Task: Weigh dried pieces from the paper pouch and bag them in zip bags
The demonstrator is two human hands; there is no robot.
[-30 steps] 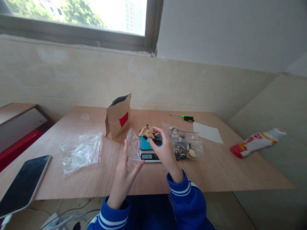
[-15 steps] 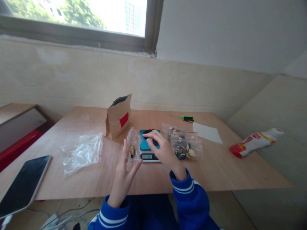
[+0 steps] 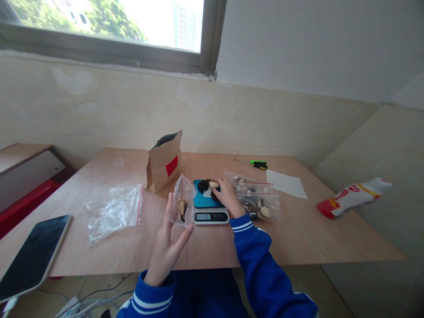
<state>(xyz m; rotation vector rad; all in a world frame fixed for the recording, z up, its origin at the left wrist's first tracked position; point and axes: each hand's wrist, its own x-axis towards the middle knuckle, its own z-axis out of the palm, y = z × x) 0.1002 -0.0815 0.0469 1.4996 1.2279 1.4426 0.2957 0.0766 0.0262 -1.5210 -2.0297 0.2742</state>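
My left hand (image 3: pixel 170 240) steadies an upright clear zip-lock bag (image 3: pixel 188 191), its thumb and fingers around the sides. Inside the bag, a few tan-brown dried pieces (image 3: pixel 181 206), which look like mushrooms, lie low down. To the right is a digital kitchen scale (image 3: pixel 198 201) with a blue platform; its display is too small to read. Dark dried pieces (image 3: pixel 203 186) and a pale piece (image 3: pixel 213 184) rest on the platform. My right hand (image 3: pixel 227 196) reaches over the platform's right side, fingers bent and closed at the pale piece, partly covering the dark ones.
Filled zip-lock bags (image 3: pixel 265 204) lie right of the scale. Behind stand a kraft paper bag (image 3: pixel 162 164) and two screwdrivers (image 3: pixel 259 164). A white paper (image 3: pixel 286 183) and a bottle (image 3: pixel 353 197) are right; empty plastic bags (image 3: pixel 115 212) and a phone (image 3: pixel 35 254) are left.
My right hand has moved right and down from above the platform to the pale piece, uncovering the scale's display and buttons. My left hand and the bag have shifted slightly left.
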